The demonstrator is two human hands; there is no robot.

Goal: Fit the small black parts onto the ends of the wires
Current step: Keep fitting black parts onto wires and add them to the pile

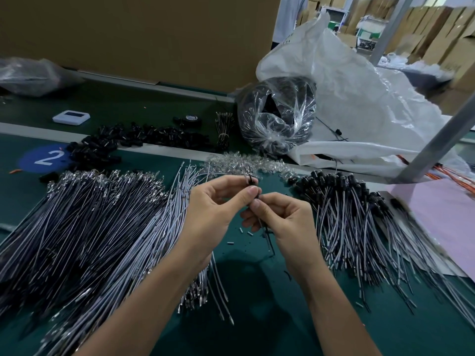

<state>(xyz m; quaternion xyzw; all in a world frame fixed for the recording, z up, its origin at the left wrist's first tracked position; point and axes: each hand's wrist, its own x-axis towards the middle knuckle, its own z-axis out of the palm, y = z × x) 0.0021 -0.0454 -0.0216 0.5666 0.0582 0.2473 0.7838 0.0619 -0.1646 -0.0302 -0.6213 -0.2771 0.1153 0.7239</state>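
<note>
Both forearms come in from 6 o'clock over the green tabletop (246, 309). The left hand (213, 209) is curled, with its thumb and forefinger pinching a black part (249, 180). The part stands clear of the fingertips with its long axis about 12 to 6 o'clock. The right hand (285, 222) is curled too, and its thumb and forefinger pinch a wire (268, 240) just under its upper end. The wire runs from about 11 o'clock at the fingertips down to 5 o'clock, its tail hanging below the palm. The wire's end points up at the part and the two thumbs almost touch. Whether the end is already inside the part is hidden by the fingers. A few pale cut bits (241, 229) lie under the hands.

At 9 o'clock of the hands a broad heap of bare wires (90, 222) fans out, metal tips pointing toward 12. At 3 o'clock lies a fan of capped wires (359, 219), their black ends at the far side. Beside it, at the edge, is a pink sheet (437, 217).

Past the hands at 12 o'clock lies a scatter of clear pieces (239, 163). At 10 o'clock sits a pile of loose black parts (115, 142) beside a blue disc (47, 156) marked 2. Farther off are a white device (71, 117), a tape roll (191, 118), a bagged coil (277, 116) and a white sack (359, 93). Behind them all stands a cardboard wall (154, 34).
</note>
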